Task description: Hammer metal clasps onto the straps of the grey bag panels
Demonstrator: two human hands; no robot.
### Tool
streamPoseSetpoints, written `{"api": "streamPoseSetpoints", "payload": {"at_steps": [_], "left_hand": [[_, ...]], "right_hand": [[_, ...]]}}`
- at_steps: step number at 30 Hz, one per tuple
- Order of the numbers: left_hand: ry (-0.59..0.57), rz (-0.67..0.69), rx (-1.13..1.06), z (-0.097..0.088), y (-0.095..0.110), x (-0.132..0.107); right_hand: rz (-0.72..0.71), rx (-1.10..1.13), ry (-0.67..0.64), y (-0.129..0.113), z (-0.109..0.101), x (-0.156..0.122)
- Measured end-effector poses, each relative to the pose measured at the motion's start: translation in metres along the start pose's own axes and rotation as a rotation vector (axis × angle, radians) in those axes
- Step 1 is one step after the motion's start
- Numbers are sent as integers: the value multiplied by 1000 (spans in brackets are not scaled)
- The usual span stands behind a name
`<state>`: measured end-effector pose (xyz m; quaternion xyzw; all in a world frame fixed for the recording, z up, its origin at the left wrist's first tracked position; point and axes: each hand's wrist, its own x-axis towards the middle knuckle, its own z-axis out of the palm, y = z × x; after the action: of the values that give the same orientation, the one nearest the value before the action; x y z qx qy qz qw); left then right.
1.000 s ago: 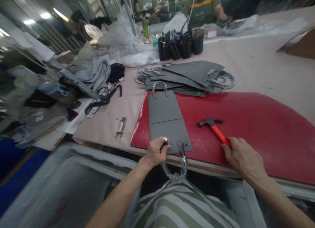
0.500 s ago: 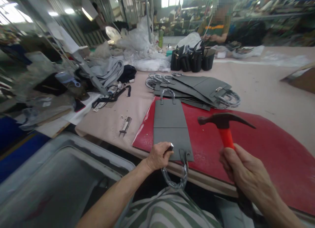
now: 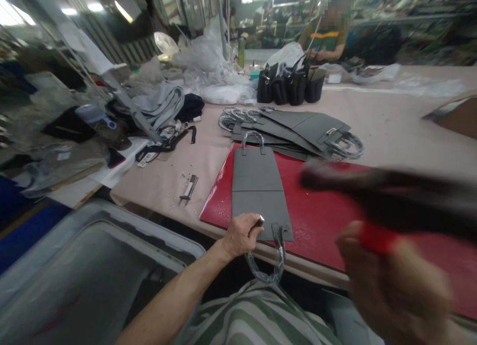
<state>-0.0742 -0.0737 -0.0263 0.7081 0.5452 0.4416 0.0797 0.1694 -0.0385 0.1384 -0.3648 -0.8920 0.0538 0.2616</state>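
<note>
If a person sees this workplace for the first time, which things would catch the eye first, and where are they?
The hammer, large and blurred in the right hand at the right of the view, would probably catch the eye first. Then comes the bright red board on the table, with the grey panel lying on its left part. At the grey panel's near end, the left hand holds a small metal tool.

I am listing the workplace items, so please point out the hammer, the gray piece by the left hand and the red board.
Hammer [image 3: 387, 196], head view: on its blurred dark head.
Gray piece [image 3: 257, 171], head view: on its flat upper half.
Red board [image 3: 316, 226], head view: on its bare surface.
</note>
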Motion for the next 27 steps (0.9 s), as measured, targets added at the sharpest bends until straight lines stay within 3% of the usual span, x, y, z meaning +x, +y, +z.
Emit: {"api": "streamPoseSetpoints", "payload": {"at_steps": [4, 8, 11, 17, 21, 24, 27], "left_hand": [[14, 26, 22, 0, 0, 1], [15, -6, 5, -3, 2, 1], [-23, -38, -39, -7, 5, 2], [-53, -111, -136, -14, 11, 1], [27, -68, -157, -13, 10, -4], [81, -115, -163, -10, 9, -8], [72, -122, -165, -11, 8, -9]], "right_hand": [[-94, -14, -209, 11, 19, -8], [223, 75, -377, 34, 36, -9], [460, 183, -447, 48, 63, -7], [610, 127, -484, 46, 116, -2], [637, 51, -531, 41, 120, 2], [647, 47, -553, 41, 118, 3], [647, 23, -570, 41, 118, 2]]}}
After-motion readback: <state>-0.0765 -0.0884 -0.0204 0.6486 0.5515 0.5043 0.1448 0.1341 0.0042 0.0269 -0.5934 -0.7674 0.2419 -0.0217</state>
